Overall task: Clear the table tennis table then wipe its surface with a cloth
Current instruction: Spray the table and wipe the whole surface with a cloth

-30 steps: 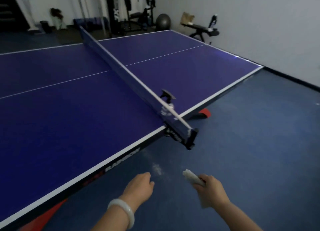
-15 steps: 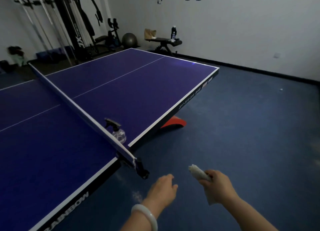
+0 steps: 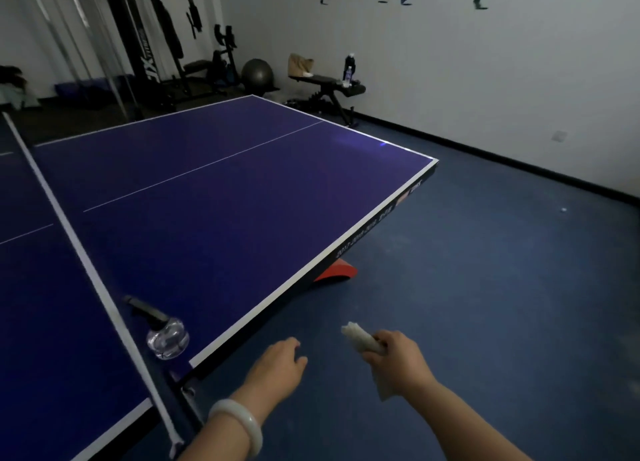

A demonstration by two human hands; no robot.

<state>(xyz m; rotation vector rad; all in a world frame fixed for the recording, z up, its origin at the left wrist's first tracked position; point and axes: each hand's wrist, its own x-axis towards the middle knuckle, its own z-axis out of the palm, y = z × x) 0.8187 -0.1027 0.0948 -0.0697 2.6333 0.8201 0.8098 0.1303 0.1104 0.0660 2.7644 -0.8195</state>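
— Where's the cloth (image 3: 360,339)?
— Rolled up in the right hand (image 3: 398,360), whose fingers (image 3: 381,339) are curled round it. It looks soft and light; a mid-roll grip suits it.
— And the left hand (image 3: 277,363)?
— Loosely curled, empty, fingers just short of the surface (image 3: 242,190) edge. The spray bottle (image 3: 166,336) beyond them looks light, perhaps slick; I'd take its neck.

Table (image 3: 207,201) left half & net (image 3: 86,270) cut by frame edge; side lettering (image 3: 360,239) unreadable.
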